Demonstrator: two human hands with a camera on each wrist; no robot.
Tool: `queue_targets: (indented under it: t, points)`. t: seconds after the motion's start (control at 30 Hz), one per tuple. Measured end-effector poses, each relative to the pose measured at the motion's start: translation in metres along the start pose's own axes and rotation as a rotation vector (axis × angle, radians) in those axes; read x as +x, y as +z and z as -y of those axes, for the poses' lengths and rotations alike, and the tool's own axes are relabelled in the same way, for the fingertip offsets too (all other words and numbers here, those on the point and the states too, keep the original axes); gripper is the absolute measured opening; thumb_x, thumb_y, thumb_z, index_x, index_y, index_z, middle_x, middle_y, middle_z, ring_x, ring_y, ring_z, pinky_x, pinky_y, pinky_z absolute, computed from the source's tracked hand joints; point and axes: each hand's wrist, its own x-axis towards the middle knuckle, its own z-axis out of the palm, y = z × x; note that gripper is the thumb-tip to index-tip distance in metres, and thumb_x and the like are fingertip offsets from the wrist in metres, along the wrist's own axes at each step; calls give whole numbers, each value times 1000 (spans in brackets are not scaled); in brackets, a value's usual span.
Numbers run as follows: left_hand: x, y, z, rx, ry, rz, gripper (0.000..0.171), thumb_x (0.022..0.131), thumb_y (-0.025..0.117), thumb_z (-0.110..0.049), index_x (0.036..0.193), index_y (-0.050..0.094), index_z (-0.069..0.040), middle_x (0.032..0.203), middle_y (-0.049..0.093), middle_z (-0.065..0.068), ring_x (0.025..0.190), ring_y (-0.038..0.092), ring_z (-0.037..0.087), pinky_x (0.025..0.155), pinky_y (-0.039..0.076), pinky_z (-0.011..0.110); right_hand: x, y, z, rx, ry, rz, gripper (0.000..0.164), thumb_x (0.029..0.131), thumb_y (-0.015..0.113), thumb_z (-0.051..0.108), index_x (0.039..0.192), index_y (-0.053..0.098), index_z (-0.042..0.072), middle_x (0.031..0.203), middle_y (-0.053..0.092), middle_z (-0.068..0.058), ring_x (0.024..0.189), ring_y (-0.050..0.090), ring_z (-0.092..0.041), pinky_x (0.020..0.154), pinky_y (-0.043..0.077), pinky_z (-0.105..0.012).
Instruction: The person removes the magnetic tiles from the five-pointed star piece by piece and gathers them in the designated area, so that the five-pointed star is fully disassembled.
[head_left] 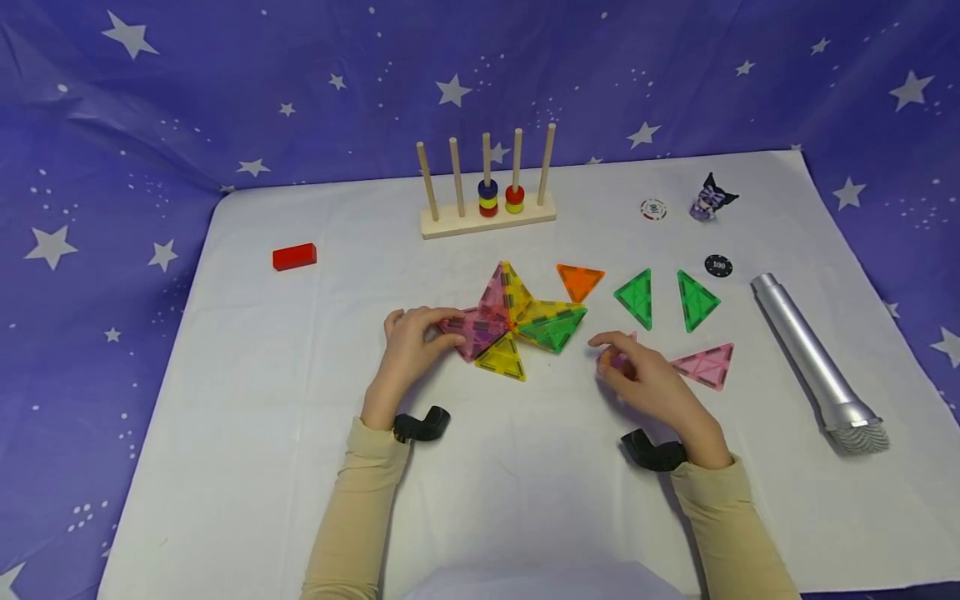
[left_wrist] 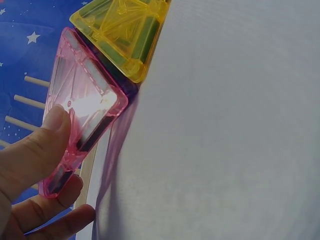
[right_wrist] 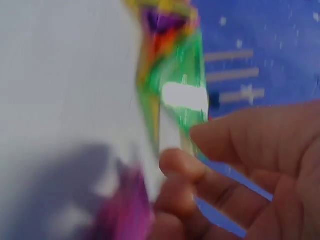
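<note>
Translucent triangular magnetic tiles form a star-like build on the white table. My left hand [head_left: 411, 342] pinches a pink magnetic tile [left_wrist: 82, 107] at the build's left end, thumb on its upper face and a finger beneath. Yellow tiles [head_left: 501, 358] and a green tile [head_left: 558, 332] make up other points of the build. My right hand [head_left: 651, 379] is right of the build, fingers loosely bent and nothing showing between thumb and index finger. Under its fingers lies a purple tile [head_left: 615, 360], partly covered by them; it is blurred in the right wrist view.
Loose tiles lie to the right: an orange one [head_left: 580, 282], two green ones [head_left: 636, 298] and a pink one [head_left: 708, 367]. Beyond them are a silver microphone [head_left: 813, 354], poker chips [head_left: 718, 266] and a small figurine [head_left: 710, 200]. A wooden peg rack [head_left: 491, 218] and red block [head_left: 295, 257] stand behind.
</note>
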Motion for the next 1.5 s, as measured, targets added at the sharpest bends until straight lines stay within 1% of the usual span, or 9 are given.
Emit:
queue_targets:
  t: [0.17, 0.33, 0.57, 0.7, 0.97, 1.13, 1.23, 1.37, 1.5]
  points:
    - [0, -1, 0, -7, -6, 4, 32, 76, 72, -31, 106, 68, -20, 81, 63, -3, 80, 52, 15, 96, 12, 52, 18, 26, 25, 38, -71, 115, 29, 87, 57, 9, 116, 54, 9, 102, 60, -4, 65, 46, -13, 60, 42, -27]
    - [-1, -2, 1, -4, -15, 1, 31, 75, 72, -32, 104, 69, -21, 83, 65, -4, 82, 53, 15, 97, 12, 51, 33, 49, 37, 45, -123, 139, 34, 86, 57, 9, 120, 50, 10, 108, 59, -6, 65, 48, -11, 61, 43, -27]
    - [-1, -4, 1, 16, -22, -5, 32, 74, 73, -33, 103, 70, -21, 85, 66, -3, 85, 54, 17, 97, 12, 51, 46, 70, 44, 31, -165, 114, 33, 84, 63, 7, 114, 50, 10, 78, 50, -1, 58, 42, -11, 53, 39, -26]
    - [-1, -6, -1, 18, -21, -13, 32, 74, 73, -33, 103, 70, -21, 83, 66, -3, 85, 54, 17, 97, 13, 51, 48, 73, 47, 61, -163, 89, 31, 83, 63, 7, 111, 51, 10, 71, 46, 1, 57, 41, -11, 52, 38, -26]
    - [-2, -7, -1, 29, -20, -15, 32, 73, 74, -32, 103, 71, -20, 82, 66, -2, 85, 55, 17, 97, 14, 52, 39, 64, 41, 206, -123, 121, 33, 86, 62, 12, 116, 49, 18, 94, 55, 0, 58, 44, -12, 53, 39, -25]
    - [-2, -7, 0, 30, -21, -14, 32, 73, 74, -31, 103, 71, -20, 77, 64, -3, 81, 54, 17, 97, 13, 52, 26, 48, 34, 318, -87, 147, 35, 86, 63, 14, 118, 48, 18, 98, 55, -2, 63, 50, -18, 54, 40, -25]
    - [-1, -7, 0, 34, -20, -15, 32, 73, 74, -31, 103, 71, -20, 76, 64, -3, 80, 54, 17, 97, 13, 52, 17, 37, 28, 319, -40, 146, 36, 85, 64, 13, 118, 48, 16, 98, 53, -4, 64, 49, -19, 54, 39, -24]
    - [-1, -7, 1, 27, -25, -17, 32, 73, 74, -31, 102, 71, -20, 76, 64, -3, 81, 54, 17, 97, 13, 52, 4, 18, 31, 243, 18, 150, 35, 85, 63, 8, 117, 48, 9, 95, 53, -9, 61, 44, -19, 53, 35, -24]
    - [-1, -8, 2, 11, -33, -16, 32, 73, 74, -30, 103, 71, -21, 76, 64, -3, 79, 54, 16, 97, 13, 51, -3, 10, 21, 189, 32, 158, 33, 85, 64, 8, 115, 49, 9, 90, 54, -7, 59, 41, -18, 53, 33, -26]
